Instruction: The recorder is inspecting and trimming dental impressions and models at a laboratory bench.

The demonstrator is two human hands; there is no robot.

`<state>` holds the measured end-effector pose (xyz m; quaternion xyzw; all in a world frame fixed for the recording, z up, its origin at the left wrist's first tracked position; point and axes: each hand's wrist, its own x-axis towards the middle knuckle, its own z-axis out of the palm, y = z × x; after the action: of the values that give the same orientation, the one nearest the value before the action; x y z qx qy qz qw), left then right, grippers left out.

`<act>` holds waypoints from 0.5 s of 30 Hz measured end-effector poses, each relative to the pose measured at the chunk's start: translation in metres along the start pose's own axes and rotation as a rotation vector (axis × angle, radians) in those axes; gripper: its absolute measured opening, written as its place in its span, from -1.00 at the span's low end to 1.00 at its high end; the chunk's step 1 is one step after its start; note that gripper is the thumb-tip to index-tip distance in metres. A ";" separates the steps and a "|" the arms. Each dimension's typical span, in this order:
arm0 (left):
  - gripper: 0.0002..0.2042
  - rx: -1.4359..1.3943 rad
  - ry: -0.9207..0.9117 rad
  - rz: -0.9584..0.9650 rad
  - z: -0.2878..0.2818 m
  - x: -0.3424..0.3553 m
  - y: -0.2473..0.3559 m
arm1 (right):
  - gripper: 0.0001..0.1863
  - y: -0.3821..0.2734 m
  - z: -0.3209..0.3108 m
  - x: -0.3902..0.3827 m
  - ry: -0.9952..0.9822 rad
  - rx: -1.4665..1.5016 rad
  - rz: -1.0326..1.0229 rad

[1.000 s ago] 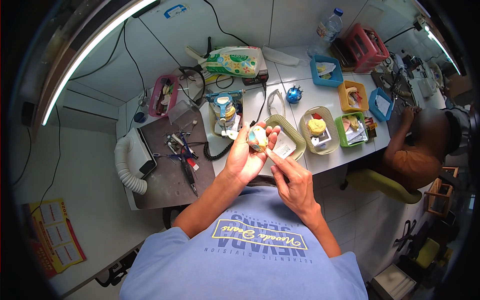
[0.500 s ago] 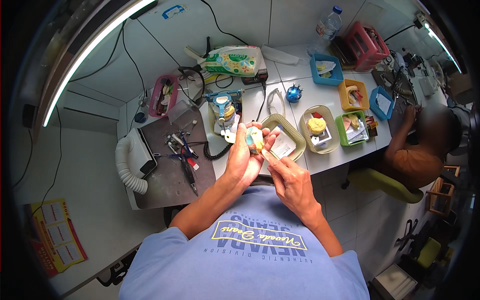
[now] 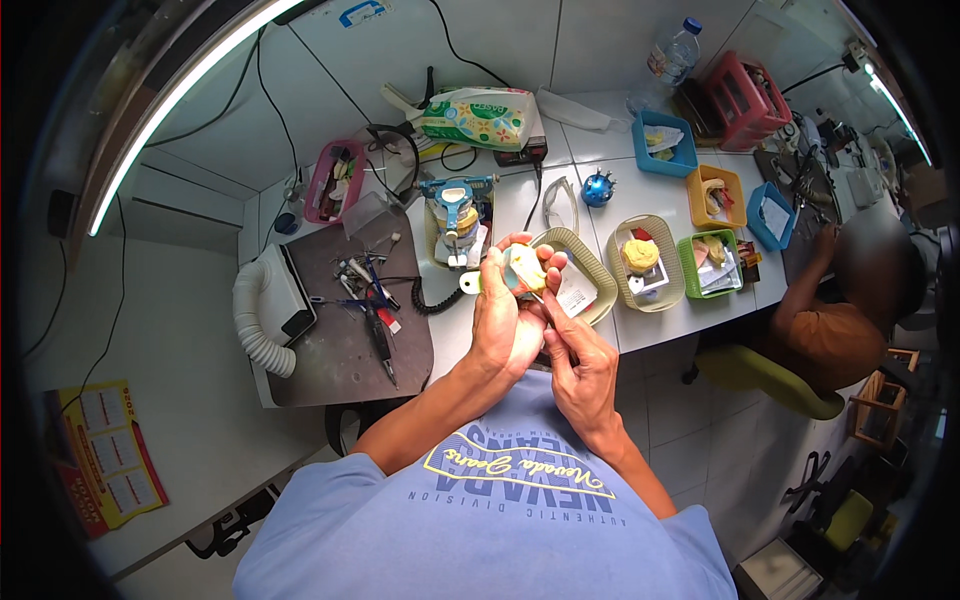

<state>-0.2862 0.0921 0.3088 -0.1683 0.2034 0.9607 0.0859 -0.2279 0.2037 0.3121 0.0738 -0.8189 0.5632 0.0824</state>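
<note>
A small cream, yellow and pale-blue moulded piece [image 3: 525,268] rests in my left hand [image 3: 502,325], fingers curled around it, palm upward. A pale tab with a hole [image 3: 470,283] sticks out at its left. My right hand [image 3: 583,380] is just below, fingers pinched on what looks like a thin tool [image 3: 547,308] reaching the piece's lower edge; its tip is hard to make out. Behind my hands stand a blue metal dental articulator [image 3: 456,205] in a basket and a pale-green basket [image 3: 598,312] with a paper.
At left, a dark mat [image 3: 330,370] holds scattered instruments and a handpiece, beside a white hose unit [image 3: 262,340]. Baskets [image 3: 722,172] with moulded pieces, a blue ball-shaped holder [image 3: 598,188] and a bottle [image 3: 672,55] stand rightward. A co-worker [image 3: 830,330] sits at the far right.
The piece in my left hand has tilted, showing more of its yellow top. My right hand has turned slightly upright beneath it, and the whole view has shifted a little.
</note>
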 end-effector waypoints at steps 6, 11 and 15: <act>-0.49 0.191 -0.089 0.111 0.020 -0.005 0.009 | -0.59 -0.011 -0.026 0.013 -0.165 -0.013 0.048; -0.36 0.518 -0.233 0.328 0.010 -0.005 0.011 | -0.63 -0.026 -0.038 0.027 0.012 -0.034 -0.026; -0.27 0.650 -0.344 0.400 0.015 -0.012 0.002 | -0.49 -0.029 -0.026 0.048 -0.033 0.078 -0.011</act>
<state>-0.2798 0.0950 0.3269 0.0735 0.5074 0.8583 -0.0208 -0.2674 0.2168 0.3578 0.0906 -0.7970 0.5931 0.0690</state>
